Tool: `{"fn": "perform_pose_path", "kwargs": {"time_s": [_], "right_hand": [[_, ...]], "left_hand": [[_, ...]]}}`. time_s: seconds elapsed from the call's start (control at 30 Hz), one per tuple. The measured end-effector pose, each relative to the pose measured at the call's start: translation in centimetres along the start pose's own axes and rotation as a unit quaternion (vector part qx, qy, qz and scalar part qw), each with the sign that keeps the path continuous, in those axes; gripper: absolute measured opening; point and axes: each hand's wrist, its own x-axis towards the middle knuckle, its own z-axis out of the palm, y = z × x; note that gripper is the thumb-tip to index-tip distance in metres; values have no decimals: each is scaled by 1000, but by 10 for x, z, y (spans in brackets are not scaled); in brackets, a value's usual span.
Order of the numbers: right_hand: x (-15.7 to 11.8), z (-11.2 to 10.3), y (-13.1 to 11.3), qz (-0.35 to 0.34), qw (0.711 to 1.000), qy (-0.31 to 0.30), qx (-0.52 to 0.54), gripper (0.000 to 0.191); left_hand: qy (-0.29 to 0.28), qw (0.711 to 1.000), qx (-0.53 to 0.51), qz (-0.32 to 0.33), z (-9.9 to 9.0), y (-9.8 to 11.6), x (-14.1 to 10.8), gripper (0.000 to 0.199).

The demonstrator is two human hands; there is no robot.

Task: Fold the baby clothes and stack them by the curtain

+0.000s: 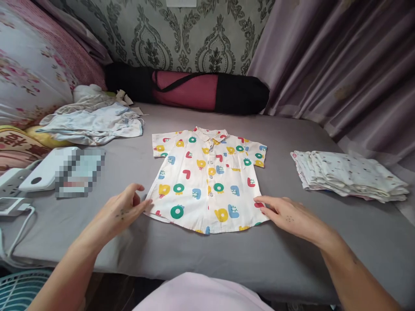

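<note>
A small white short-sleeved shirt [207, 181] with red, yellow, green and blue prints lies flat, front side up, on the grey sheet [129, 250]. Its collar points away from me and its buttons run down the middle. At the shirt's lower left corner is my left hand [125, 207], fingertips on the hem edge and fingers apart. On the opposite side, my right hand [282, 214] touches the lower right edge with its fingertips, thumb and fingers slightly apart. Neither hand lifts the cloth.
Folded cloths [350, 175] are stacked at the right. Crumpled clothes [97, 123] lie at the back left, near a floral pillow [29, 65]. A black and red long bag [188, 90] lies along the wall. White devices [48, 168] with cables sit at the left.
</note>
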Motion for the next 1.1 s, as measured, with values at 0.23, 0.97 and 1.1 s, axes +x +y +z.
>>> {"fn": "perform_pose_path", "kwargs": {"time_s": [0.23, 0.97, 1.1], "right_hand": [[102, -1, -52, -127, 981, 146, 28, 45], [10, 75, -64, -280, 956, 69, -53, 60], [-18, 76, -67, -297, 954, 31, -24, 61]], "left_hand": [[39, 935, 55, 348, 34, 80, 81, 39], [-16, 919, 136, 370, 64, 44, -2, 72], [-12, 917, 145, 372, 62, 40, -17, 65]]}}
